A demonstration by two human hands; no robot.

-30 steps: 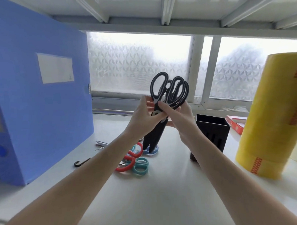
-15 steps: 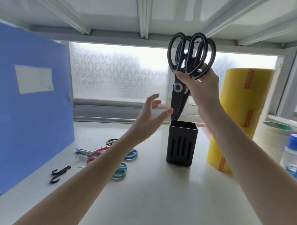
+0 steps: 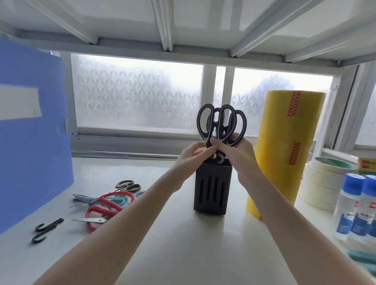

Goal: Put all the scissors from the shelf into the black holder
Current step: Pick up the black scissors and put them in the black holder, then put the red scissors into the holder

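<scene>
1. Now, versus half a second back: my right hand has come down from high above the black holder, and the black scissors it carries stand blades-down in the holder's mouth, handle loops upright above my fingers.
2. My left hand, which was open and apart from the scissors, has closed in; its fingertips pinch the scissors just below the loops, touching my right thumb.
3. Right hand state: fingers curled tight around the bundle at the base of the loops. It looks like two pairs held together; exact count I cannot tell.
4. Left of my left forearm, on the shelf, loose scissors lie in an overlapping heap: red-handled scissors, teal-handled scissors, and a dark-handled pair farthest back.
5. Further left, two black hooks lie near a blue file box with a white label; its print is too small to read.
6. Just right of my right hand stands a tall stack of yellow tape rolls with red patterned strips. Beyond it are cream tape rolls and clear blue-capped bottles with blue labels, writing blurred.
7. Holder: matte black, square, vertical slots in its near wall. Shelf surface is smooth, pale and slightly glossy.
</scene>
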